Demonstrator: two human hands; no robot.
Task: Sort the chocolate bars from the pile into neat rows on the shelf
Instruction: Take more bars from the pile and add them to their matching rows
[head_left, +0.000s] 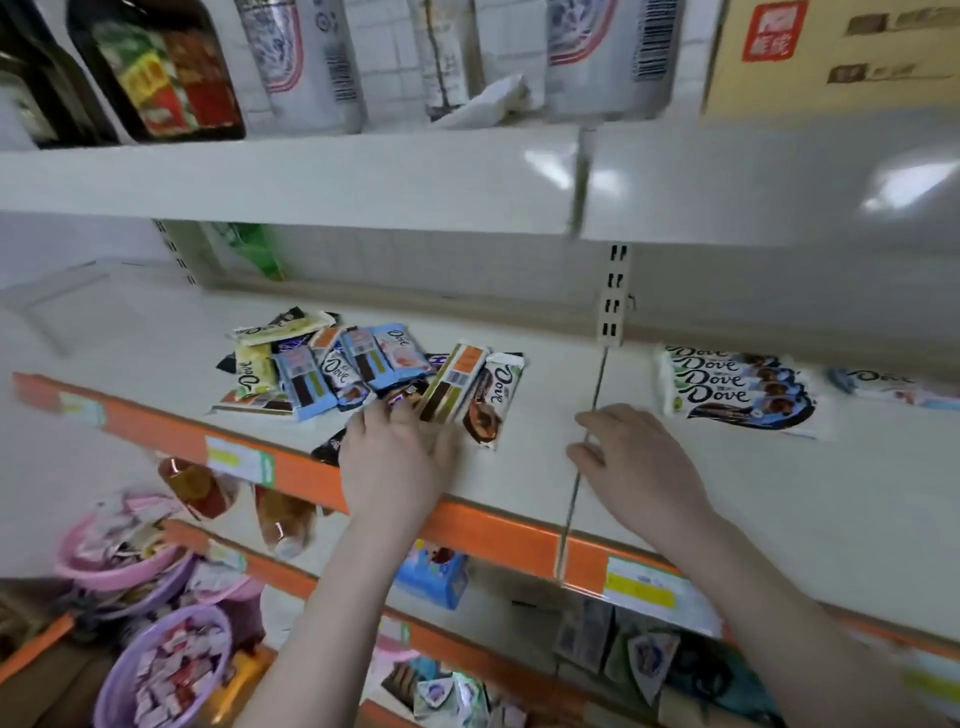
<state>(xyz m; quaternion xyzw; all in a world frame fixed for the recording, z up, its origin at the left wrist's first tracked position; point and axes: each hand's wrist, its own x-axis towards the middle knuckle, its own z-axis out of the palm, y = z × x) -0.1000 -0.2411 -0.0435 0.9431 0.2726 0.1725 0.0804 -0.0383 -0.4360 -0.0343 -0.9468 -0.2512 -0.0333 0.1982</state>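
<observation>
So the pile of chocolate bars (358, 371) is sitting in a loose heap on the cream shelf (156, 338), left of the seam where two shelf boards meet and reaching close to the front edge. Wrappers are lying every which way, some face up showing Dove, some flipped to the barcode side, blue, yellow, white and dark ones overlapping. The left hand (397, 457) is lying palm down at the front edge of the shelf, fingers fairly straight and together, fingertips touching the nearest bars of the pile; a dark bar (328, 446) is poking out from under its left side. I can't tell if it's actually gripping anything under there. The right hand (631, 457) is resting palm down right over the seam, fingers loosely spread, holding nothing. Further right on the same shelf, a stack of white Dove bars (737, 392) is lying overlapped in a tidy row, with another pale bar (891, 387) blurring out beside it toward the right edge. An orange price strip (493, 535) is running along the shelf's front edge.
</observation>
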